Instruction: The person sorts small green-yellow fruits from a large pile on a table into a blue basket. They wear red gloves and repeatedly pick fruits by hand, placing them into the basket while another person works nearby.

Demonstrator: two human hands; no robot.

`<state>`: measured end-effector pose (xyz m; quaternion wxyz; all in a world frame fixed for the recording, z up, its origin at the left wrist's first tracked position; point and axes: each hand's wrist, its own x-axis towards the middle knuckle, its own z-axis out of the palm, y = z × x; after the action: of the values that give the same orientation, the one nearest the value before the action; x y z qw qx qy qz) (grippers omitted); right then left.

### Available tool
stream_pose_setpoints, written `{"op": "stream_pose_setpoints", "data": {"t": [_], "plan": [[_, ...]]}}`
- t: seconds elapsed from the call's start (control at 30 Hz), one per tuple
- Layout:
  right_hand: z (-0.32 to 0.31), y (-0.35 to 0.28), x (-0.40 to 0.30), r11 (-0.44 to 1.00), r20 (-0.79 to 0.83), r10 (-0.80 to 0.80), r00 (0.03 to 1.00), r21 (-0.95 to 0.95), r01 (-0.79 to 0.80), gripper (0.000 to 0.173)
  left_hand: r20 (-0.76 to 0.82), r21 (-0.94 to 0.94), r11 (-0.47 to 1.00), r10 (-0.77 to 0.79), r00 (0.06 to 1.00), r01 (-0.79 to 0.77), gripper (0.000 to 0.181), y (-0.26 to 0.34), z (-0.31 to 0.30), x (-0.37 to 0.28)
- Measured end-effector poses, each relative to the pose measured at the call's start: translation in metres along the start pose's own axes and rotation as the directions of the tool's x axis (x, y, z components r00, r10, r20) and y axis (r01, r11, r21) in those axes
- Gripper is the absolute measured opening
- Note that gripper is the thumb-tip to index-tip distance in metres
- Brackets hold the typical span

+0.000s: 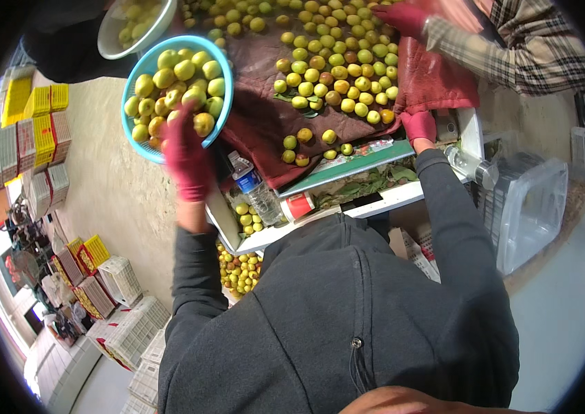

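Note:
A red glove covers my left hand, which is blurred and lies over the near rim of a round blue plastic basket filled with green and brownish jujube-like fruits. Whether its fingers hold a fruit or the rim cannot be told. My right hand, gloved in red too, is at the near right corner of the sorting table, against the edge of the dark red padded cloth; its fingers are partly hidden. Many loose fruits are spread on the cloth, a few near its front edge.
A water bottle, a red paper cup and a green board are at the table's front. Right stand a clear jar and a plastic crate. A co-worker's gloved hand reaches over the fruit; a white basket is upper left.

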<state>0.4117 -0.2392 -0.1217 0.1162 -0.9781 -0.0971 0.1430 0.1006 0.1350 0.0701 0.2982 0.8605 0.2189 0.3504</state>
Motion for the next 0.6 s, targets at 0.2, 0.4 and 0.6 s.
{"op": "stream_pose_setpoints", "data": {"t": [0.2, 0.4, 0.6], "plan": [[0.000, -0.007, -0.002, 1.000, 0.019, -0.004, 1.000, 0.009, 0.003, 0.032, 0.431, 0.132, 0.987, 0.028, 0.902, -0.093, 0.055, -0.010, 0.180, -0.009], [-0.013, -0.019, -0.010, 1.000, 0.029, 0.006, 1.000, 0.011, -0.007, 0.040, 0.481, 0.331, 0.897, 0.107, 0.870, -0.293, 0.064, -0.032, 0.248, -0.033], [-0.025, -0.027, -0.017, 0.999, 0.057, 0.040, 0.998, -0.002, -0.040, 0.038, 0.717, 0.127, 0.887, 0.226, 0.659, -0.443, 0.068, 0.002, 0.220, -0.084]]}}
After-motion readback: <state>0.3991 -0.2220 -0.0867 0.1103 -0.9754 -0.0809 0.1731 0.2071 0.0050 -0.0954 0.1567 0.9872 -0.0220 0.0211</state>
